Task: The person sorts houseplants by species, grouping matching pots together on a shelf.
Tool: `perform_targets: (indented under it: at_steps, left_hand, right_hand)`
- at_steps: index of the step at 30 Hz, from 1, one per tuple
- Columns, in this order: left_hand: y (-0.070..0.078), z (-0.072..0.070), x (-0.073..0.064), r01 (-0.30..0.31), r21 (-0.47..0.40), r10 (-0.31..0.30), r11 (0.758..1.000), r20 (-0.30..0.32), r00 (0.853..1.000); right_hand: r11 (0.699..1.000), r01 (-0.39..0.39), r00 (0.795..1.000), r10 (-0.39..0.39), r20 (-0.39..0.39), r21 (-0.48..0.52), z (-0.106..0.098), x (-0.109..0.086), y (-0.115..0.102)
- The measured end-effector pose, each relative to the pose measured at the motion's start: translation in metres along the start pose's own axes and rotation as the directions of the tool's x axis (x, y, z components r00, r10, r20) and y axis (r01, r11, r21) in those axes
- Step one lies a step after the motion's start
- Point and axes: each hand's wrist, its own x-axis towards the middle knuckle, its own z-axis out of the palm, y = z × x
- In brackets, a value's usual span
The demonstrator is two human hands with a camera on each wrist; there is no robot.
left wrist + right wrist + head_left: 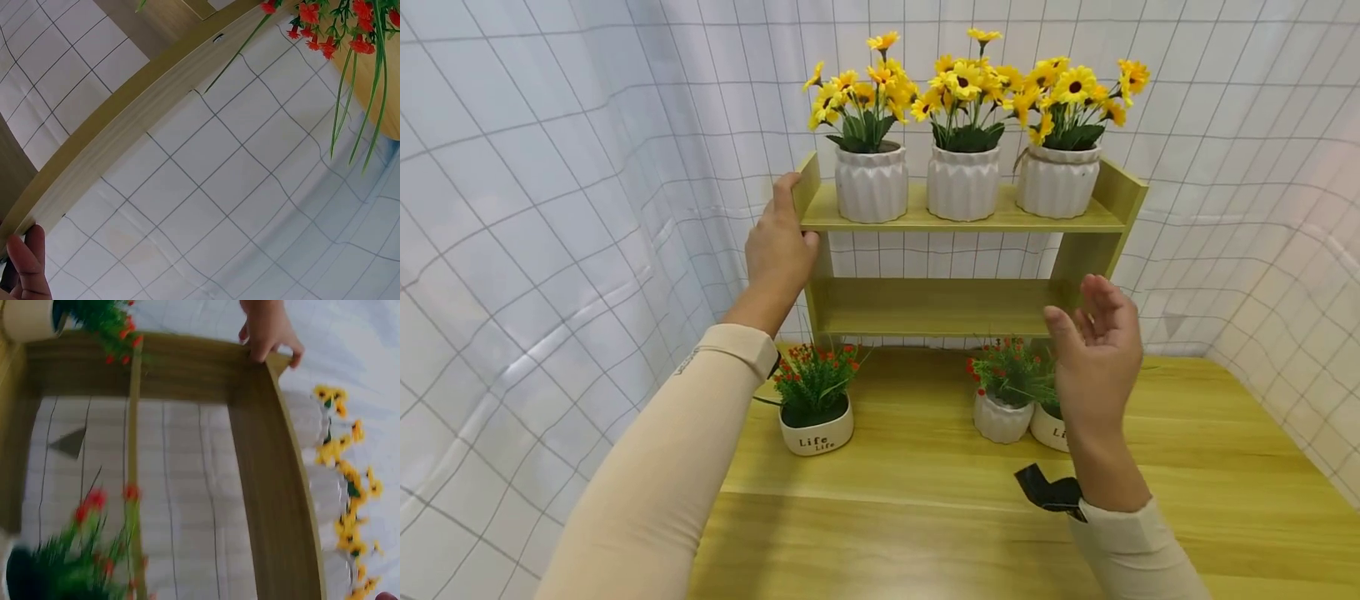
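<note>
A two-tier wooden shelf [936, 307] stands at the back of the table. My left hand [781, 254] grips the upper part of its left side panel, thumb near the front corner and fingers on the outer side. In the right wrist view this hand [269, 328] shows at the shelf's top corner. My right hand [1097, 358] is raised before the shelf's right side, palm turned inward and fingers loosely bent, holding nothing. On the top board stand three white ribbed pots, left [871, 185], middle [962, 185] and right [1057, 185], with yellow flowers.
On the wooden table [895, 467], a white "Life" pot [817, 435] with red flowers stands front left of the shelf. A white ribbed pot [1002, 421] and another "Life" pot [1048, 428] stand front right, partly behind my right hand. Gridded white curtains [550, 208] surround the table.
</note>
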Motion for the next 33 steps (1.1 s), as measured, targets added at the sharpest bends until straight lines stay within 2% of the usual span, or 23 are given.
perform_targets:
  at_steps: [3,7,10,13,16,20,22,25,27,30,33]
  left_hand:
    - [0.000,0.001,0.001,-0.002,0.004,0.002,1.000,-0.008,1.000]
    - [-0.001,-0.001,0.001,-0.009,0.005,0.009,1.000,-0.018,1.000]
    - [-0.001,-0.001,0.002,-0.011,0.001,0.011,1.000,-0.015,1.000]
    - [-0.002,0.000,0.002,-0.004,-0.003,0.004,1.000,-0.006,1.000]
    - [-0.002,0.000,0.002,0.001,-0.005,-0.001,1.000,0.002,1.000]
    - [-0.001,0.001,0.002,0.001,-0.005,-0.001,1.000,0.001,1.000]
    - [-0.001,0.002,0.002,-0.001,-0.004,0.001,1.000,-0.001,1.000]
    - [0.000,0.002,0.002,-0.004,-0.008,0.004,1.000,-0.002,1.000]
    - [0.000,0.002,0.002,-0.003,-0.010,0.003,1.000,0.005,1.000]
    - [-0.001,0.002,0.002,0.008,-0.006,-0.008,1.000,0.012,1.000]
    - [-0.001,0.002,0.002,0.011,0.003,-0.011,1.000,0.017,1.000]
  right_hand:
    - [1.000,-0.005,0.998,0.004,-0.057,-0.001,-0.029,0.002,0.007]
    - [0.998,-0.067,0.990,0.067,-0.121,0.008,-0.064,0.004,0.017]
    - [0.993,-0.111,0.983,0.105,-0.151,-0.032,-0.087,0.002,0.026]
    - [0.980,-0.167,0.975,0.147,-0.169,-0.112,-0.109,-0.003,0.037]
    - [0.939,-0.266,0.956,0.227,-0.186,-0.219,-0.128,-0.009,0.051]
    - [0.852,-0.394,0.919,0.352,-0.178,-0.346,-0.148,-0.016,0.072]
    - [0.810,-0.443,0.896,0.416,-0.154,-0.385,-0.154,-0.019,0.082]
    - [0.750,-0.471,0.868,0.488,-0.092,-0.465,-0.161,-0.023,0.096]
    - [0.710,-0.451,0.855,0.518,-0.033,-0.542,-0.164,-0.025,0.105]
    - [0.693,-0.393,0.839,0.539,0.072,-0.605,-0.166,-0.026,0.115]
    - [0.711,-0.313,0.831,0.526,0.181,-0.630,-0.166,-0.024,0.123]
